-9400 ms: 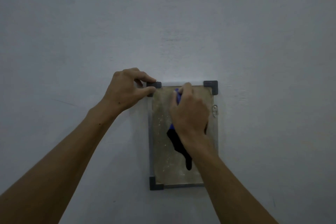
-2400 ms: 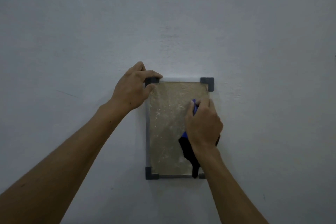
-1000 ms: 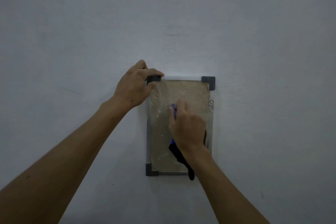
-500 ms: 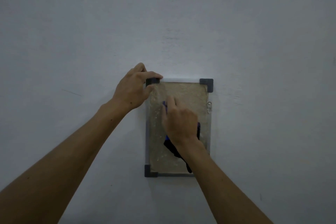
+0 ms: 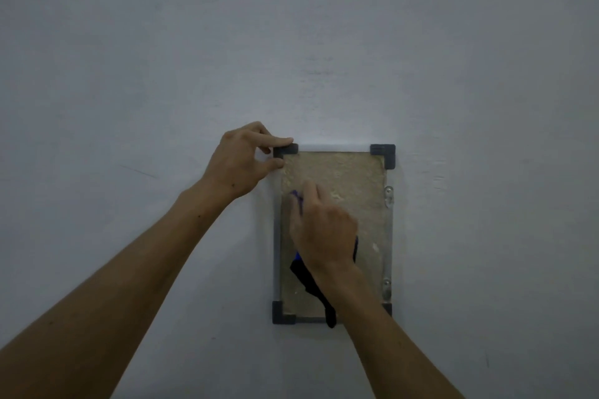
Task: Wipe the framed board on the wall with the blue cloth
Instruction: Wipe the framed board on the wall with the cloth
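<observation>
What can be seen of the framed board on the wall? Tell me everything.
The framed board hangs upright on the pale wall, taller than wide. Its surface is tan, rough and speckled; a thin grey frame has dark corner caps, and small metal fittings sit on its right edge. The left hand pinches the top-left corner cap. The right hand presses the blue cloth against its middle, a dark tail hanging past the bottom edge.

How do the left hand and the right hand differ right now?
The left hand pinches the framed board's top-left corner cap; the right hand lies on the panel itself. The left hand holds no cloth; the right hand holds the blue cloth against it. Both touch the board.
</observation>
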`<state>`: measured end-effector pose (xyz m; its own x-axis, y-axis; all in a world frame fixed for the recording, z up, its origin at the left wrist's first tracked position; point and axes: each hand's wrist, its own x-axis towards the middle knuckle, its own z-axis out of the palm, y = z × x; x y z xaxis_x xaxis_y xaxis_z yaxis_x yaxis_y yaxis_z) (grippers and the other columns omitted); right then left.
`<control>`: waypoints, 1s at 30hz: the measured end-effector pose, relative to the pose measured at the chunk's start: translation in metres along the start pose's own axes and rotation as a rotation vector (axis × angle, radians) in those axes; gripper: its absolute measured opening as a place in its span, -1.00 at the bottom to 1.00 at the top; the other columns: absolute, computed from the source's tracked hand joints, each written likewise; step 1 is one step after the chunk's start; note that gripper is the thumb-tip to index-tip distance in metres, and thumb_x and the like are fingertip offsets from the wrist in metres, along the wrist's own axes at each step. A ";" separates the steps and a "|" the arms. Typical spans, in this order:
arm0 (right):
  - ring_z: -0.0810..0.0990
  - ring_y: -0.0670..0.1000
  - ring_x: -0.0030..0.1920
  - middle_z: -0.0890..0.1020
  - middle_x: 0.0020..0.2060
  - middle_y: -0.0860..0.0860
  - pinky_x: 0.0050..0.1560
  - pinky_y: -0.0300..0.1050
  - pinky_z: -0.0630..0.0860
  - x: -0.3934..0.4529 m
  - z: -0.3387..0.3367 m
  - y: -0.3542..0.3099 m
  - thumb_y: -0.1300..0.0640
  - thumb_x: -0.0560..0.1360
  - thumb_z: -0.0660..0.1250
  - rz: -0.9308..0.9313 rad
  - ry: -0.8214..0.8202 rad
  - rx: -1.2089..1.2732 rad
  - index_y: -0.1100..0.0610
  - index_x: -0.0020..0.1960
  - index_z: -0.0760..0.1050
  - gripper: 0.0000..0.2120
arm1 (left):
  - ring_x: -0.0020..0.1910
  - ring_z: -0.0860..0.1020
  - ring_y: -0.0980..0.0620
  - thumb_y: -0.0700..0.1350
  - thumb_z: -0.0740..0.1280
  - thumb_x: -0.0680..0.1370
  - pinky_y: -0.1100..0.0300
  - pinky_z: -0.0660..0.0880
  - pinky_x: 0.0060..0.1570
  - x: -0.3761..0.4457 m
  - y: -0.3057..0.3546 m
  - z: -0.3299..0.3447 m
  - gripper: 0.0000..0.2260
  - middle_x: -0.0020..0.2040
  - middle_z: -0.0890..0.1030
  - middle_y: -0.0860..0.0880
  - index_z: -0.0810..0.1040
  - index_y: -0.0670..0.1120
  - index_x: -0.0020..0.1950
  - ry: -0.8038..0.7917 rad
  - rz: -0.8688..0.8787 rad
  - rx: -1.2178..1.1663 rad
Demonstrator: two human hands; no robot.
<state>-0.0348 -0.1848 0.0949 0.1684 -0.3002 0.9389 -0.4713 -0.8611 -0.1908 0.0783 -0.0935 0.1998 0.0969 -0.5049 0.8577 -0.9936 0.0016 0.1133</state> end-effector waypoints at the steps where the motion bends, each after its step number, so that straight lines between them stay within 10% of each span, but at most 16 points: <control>1: 0.40 -0.11 -0.44 0.46 -0.33 -0.07 -0.44 -0.28 0.34 0.001 -0.003 0.006 0.02 0.66 0.21 0.056 0.010 0.013 0.07 -0.09 0.45 -0.81 | -0.02 0.57 0.07 -0.12 0.51 0.48 0.28 0.50 0.03 0.000 -0.002 -0.001 -0.63 0.05 0.63 -0.02 0.64 -0.01 0.30 0.002 -0.004 -0.010; 6: 0.42 -0.09 -0.46 0.46 -0.37 -0.04 -0.47 -0.22 0.41 0.000 -0.009 0.017 0.06 0.64 0.27 0.306 0.185 0.056 0.12 -0.13 0.47 -0.80 | -0.02 0.58 0.11 -0.11 0.53 0.47 0.57 0.38 -0.09 0.000 -0.006 0.001 -0.63 0.05 0.65 0.01 0.66 -0.01 0.27 0.017 -0.019 -0.060; 30: 0.38 -0.09 -0.46 0.48 -0.30 -0.07 -0.48 -0.22 0.35 0.027 -0.010 0.003 0.08 0.59 0.34 -0.162 0.027 0.024 0.09 -0.14 0.47 -0.85 | -0.04 0.58 0.15 -0.10 0.55 0.45 0.58 0.39 -0.07 0.001 -0.012 -0.001 -0.64 0.05 0.65 0.07 0.67 0.03 0.24 -0.010 -0.021 -0.090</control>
<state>-0.0406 -0.1914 0.1225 0.2169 -0.1456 0.9653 -0.4188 -0.9071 -0.0427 0.0902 -0.0931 0.1997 0.1165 -0.5146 0.8495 -0.9820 0.0684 0.1761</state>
